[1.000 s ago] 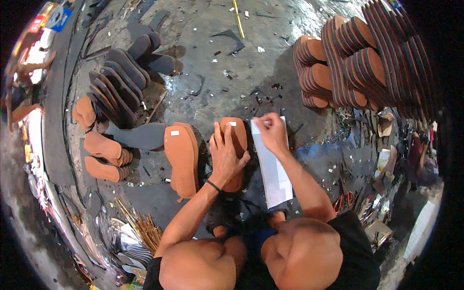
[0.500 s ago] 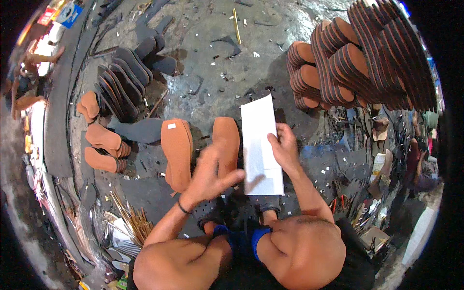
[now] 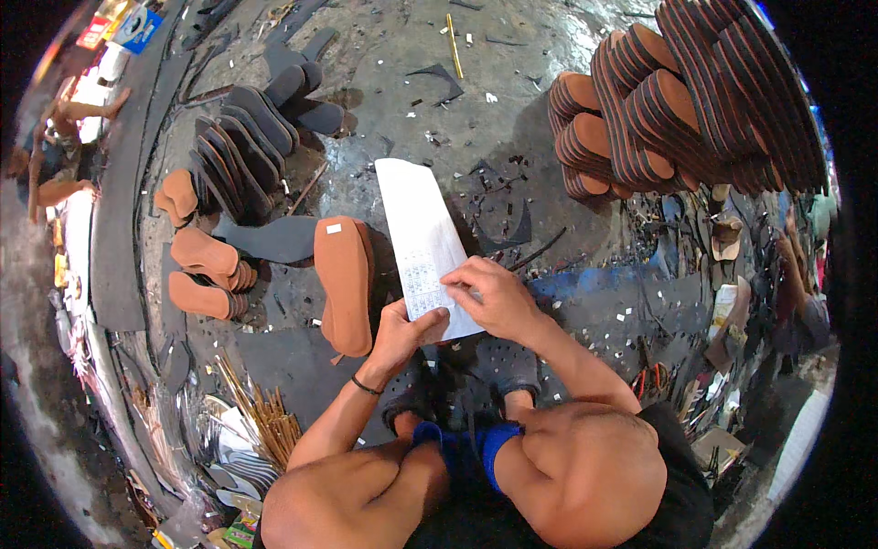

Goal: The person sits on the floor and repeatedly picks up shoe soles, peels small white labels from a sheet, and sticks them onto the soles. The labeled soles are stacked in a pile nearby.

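A white sheet printed with a grid of small labels point(image 3: 412, 215) slants up and leftward in front of me. My left hand point(image 3: 402, 334) grips its lower edge, thumb on top. Over the printed part, near the right edge, the fingers of my right hand point(image 3: 489, 297) are drawn together in a pinch; whatever may be between them is too small to make out. Just left of the sheet lie stacked brown soles point(image 3: 346, 288), the top one bearing a small white label point(image 3: 334, 229). The sheet now covers the spot where a single brown sole lay.
Tall stacks of black-and-brown soles point(image 3: 672, 101) stand at the far right. Black soles point(image 3: 242, 137) lean in a row at the far left, above smaller brown sole piles point(image 3: 208, 256). Scissors with red handles point(image 3: 654, 377) lie right of my knee. Another person point(image 3: 64, 137) sits at far left.
The sheet has moved left and tilted, its printed side now showing. My left hand has gone from free and spread to gripping it; my right hand has shifted from its edge to a pinch over the labels.
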A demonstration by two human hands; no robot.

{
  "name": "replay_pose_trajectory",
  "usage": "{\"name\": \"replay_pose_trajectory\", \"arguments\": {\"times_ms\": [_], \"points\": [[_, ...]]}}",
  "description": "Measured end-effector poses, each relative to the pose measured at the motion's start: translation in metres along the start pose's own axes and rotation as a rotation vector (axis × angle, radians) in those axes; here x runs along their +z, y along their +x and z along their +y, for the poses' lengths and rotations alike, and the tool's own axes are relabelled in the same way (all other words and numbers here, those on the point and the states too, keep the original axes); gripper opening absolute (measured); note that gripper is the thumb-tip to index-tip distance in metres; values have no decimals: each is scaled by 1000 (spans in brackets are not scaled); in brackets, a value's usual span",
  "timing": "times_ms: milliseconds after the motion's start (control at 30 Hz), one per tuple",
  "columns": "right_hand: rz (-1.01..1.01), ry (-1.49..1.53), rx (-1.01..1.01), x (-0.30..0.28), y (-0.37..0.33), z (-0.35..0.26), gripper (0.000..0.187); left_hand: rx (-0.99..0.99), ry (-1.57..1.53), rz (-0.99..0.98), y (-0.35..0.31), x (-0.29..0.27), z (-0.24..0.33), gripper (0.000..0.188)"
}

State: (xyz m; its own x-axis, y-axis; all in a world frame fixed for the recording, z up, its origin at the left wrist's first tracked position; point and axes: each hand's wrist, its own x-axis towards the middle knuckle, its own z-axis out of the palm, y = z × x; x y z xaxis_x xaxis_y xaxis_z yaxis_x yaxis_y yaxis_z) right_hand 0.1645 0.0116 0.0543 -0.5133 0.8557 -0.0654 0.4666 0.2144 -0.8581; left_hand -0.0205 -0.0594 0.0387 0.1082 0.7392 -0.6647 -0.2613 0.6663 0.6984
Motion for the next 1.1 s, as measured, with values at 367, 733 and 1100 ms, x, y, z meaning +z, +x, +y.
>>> {"name": "replay_pose_trajectory", "arguments": {"times_ms": [367, 733, 1100], "points": [[-53, -299, -297, 1, -11, 2, 13, -143, -215, -126, -7, -6, -8, 27], [-28, -473, -406, -1, -19, -3, 10, -111, -253, -101, -3, -6, -25, 22], [22, -223, -256, -1, -25, -12, 41, -72, -65, -118, -10, -1, -16, 31]]}}
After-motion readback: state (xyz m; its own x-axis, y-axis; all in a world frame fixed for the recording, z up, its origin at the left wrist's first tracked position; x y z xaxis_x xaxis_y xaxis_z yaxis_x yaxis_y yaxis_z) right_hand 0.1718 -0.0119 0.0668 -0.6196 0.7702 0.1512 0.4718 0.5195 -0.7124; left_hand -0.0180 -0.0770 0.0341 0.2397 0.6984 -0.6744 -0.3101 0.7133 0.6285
